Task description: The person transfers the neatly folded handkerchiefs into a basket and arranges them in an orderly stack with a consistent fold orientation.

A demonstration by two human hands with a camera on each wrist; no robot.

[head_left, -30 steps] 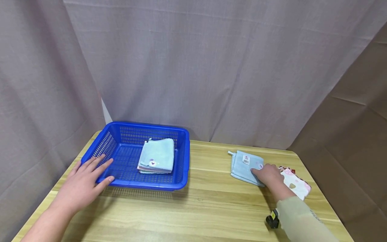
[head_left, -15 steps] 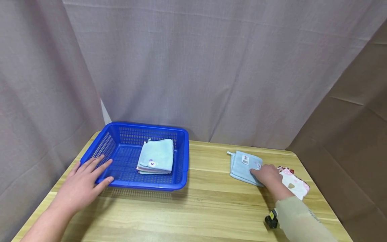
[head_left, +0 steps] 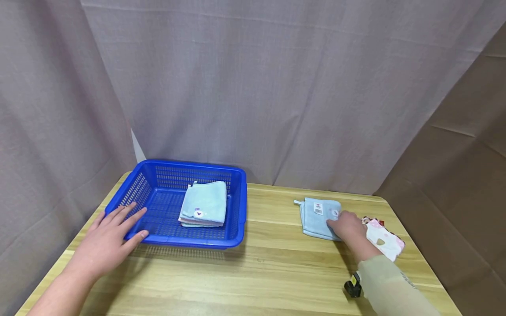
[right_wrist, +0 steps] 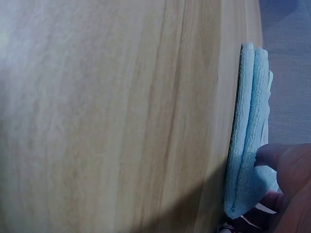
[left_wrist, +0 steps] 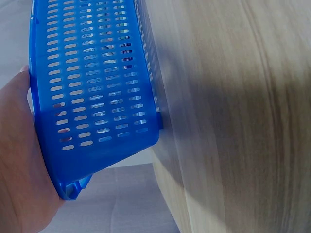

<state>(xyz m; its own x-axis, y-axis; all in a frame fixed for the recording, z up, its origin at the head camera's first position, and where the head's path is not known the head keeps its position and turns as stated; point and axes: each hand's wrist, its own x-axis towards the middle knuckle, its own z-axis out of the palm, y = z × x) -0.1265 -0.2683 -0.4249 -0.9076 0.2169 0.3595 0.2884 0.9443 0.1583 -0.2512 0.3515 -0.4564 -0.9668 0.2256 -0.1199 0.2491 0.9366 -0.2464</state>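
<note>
In the head view a folded light blue towel [head_left: 316,224] with a white label lies at the right of the table. My right hand [head_left: 348,228] pinches its right edge. The right wrist view shows the thumb [right_wrist: 269,154] on the upper face of this towel [right_wrist: 247,131], with fingers at its edge, partly hidden. My left hand [head_left: 108,241] rests with spread fingers on the near left corner of a blue plastic basket [head_left: 178,240]. Inside the basket, toward its right side, sits a stack of folded towels [head_left: 205,202], a light blue one on top.
Right of my right hand lies a white and pink patterned cloth [head_left: 385,241], partly covered by the wrist. A small black device [head_left: 353,287] is on the right sleeve. Grey curtain [head_left: 253,87] hangs behind the wooden table [head_left: 237,281].
The light blue towel at the right has turned slightly and shifted a little left along with my right hand. My left hand and the basket have stayed in place.
</note>
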